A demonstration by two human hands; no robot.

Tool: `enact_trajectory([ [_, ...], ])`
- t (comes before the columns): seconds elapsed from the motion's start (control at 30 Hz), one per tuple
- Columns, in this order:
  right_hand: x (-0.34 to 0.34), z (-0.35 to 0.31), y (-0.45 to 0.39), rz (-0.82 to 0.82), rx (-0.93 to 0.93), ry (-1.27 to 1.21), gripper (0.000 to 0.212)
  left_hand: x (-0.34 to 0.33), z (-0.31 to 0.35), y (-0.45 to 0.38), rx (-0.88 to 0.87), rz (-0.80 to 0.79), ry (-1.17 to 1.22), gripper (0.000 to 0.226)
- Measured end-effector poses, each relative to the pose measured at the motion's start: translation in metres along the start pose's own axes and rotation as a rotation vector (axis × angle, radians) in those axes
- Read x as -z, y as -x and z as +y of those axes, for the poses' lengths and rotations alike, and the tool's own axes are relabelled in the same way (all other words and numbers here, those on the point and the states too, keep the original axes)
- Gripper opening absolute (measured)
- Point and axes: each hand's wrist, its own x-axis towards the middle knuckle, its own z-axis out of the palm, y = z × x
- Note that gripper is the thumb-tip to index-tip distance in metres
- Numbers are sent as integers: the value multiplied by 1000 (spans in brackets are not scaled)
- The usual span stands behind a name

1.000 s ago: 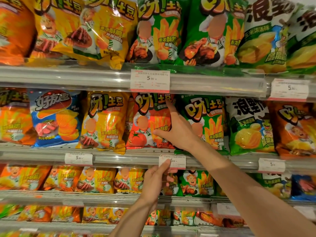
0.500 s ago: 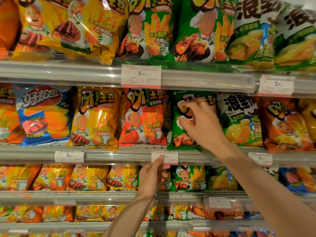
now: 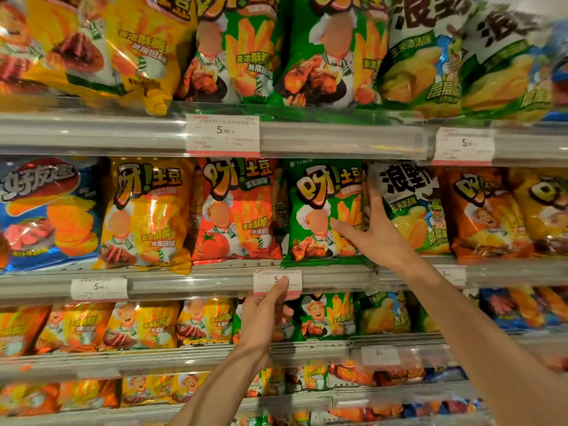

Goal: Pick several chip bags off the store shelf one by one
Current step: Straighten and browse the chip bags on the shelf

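A: Left to right, quick. Everything relative to the green chip bag [image 3: 324, 210], upright on the middle shelf [image 3: 184, 279], long axis vertical. What do we have left of it?

B: Touching its left edge, the red tomato bag [image 3: 236, 210]; further left the yellow bag [image 3: 144, 213], then the blue bag [image 3: 46, 210] well apart at the row's end.

A: Below it?

B: Our left hand [image 3: 264, 315], below and slightly left. Fingertips rest on the price tag [image 3: 276, 282] on the shelf rail just under the green bag. Fingers mostly straight, thumb side hidden; it holds nothing that we can see.

A: And the grip?

B: Our right hand [image 3: 373, 235] is at the bag's right edge. Thumb lies across the front, fingers [image 3: 373, 198] slide up the gap between it and the white-topped green bag [image 3: 415, 210] on the right. A pinch forming on that edge; we can't tell how far the fingers reach behind.

A: So the move turns on?

B: The bag lies just left of the right palm, so we judge the right hand pulls it straight out toward us. The left is nearer the bottom seam and could steady it.
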Motion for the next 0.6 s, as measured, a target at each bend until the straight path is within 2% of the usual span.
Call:
enact_trajectory([
  [0.17,-8,1,2,112,59,19,105,1,-1,1,-4,-7,-30,43],
  [0.27,-13,1,1,87,106,51,99,1,0,1,-11,-7,-38,43],
  [0.6,-19,11,-4,89,81,53,98,0,1,2,-16,-3,-40,45],
])
